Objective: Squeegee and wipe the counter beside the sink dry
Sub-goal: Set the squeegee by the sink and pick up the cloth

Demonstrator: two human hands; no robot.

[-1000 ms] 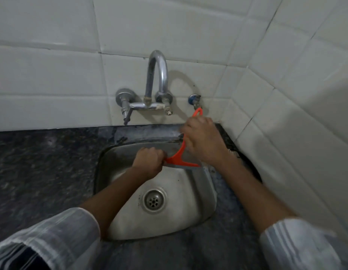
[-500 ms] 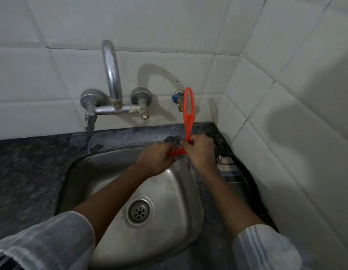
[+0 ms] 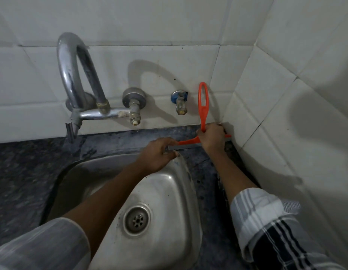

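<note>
Gripping one squeegee (image 3: 203, 106) (orange) | two hands: left (image 3: 159, 152), right (image 3: 212, 136) | counter (image 3: 190, 131)

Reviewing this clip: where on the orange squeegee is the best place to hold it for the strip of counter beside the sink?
Low on the squeegee neck, where the right hand grips it, coming from above: the looped handle stands upright against the wall. The left hand steadies the blade's left end, keeping it flat on the counter.
</note>
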